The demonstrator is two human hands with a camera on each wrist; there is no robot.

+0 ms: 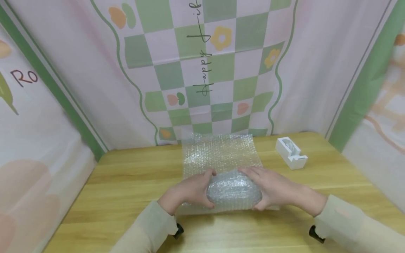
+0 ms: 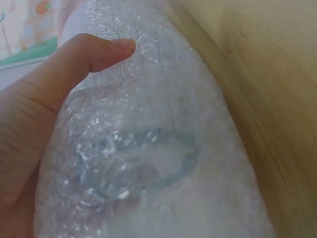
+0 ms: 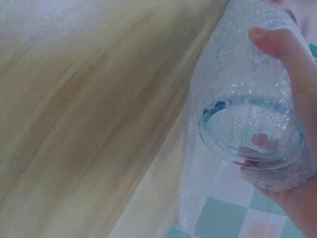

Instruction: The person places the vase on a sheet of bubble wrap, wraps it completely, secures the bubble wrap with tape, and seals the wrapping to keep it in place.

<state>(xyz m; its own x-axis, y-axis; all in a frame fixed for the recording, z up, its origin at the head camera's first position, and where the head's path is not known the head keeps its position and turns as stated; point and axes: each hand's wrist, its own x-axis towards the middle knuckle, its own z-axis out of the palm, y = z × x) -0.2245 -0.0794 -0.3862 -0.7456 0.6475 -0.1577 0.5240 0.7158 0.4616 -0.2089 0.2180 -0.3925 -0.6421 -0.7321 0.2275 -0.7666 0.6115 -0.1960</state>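
Note:
A clear glass vessel (image 3: pixel 215 146) lies on its side, rolled in bubble wrap (image 1: pixel 221 153), its round rim showing through the open right end. Through the film at the other end, a bluish ring (image 2: pixel 190 161) shows faintly. My left hand (image 1: pixel 195 188) grips the left end of the roll, thumb on the near side and fingers over the far side. On the right end, my right hand (image 1: pixel 269 184) holds in the same way; some of its fingers show through the glass in the right wrist view. The unrolled wrap stretches away behind the bundle.
A white tape dispenser (image 1: pixel 291 158) with a roll of clear tape stands at the back right of the wooden table (image 1: pixel 133 179). Behind the table hangs a green-and-white checked curtain (image 1: pixel 193 70), close to the far end of the wrap.

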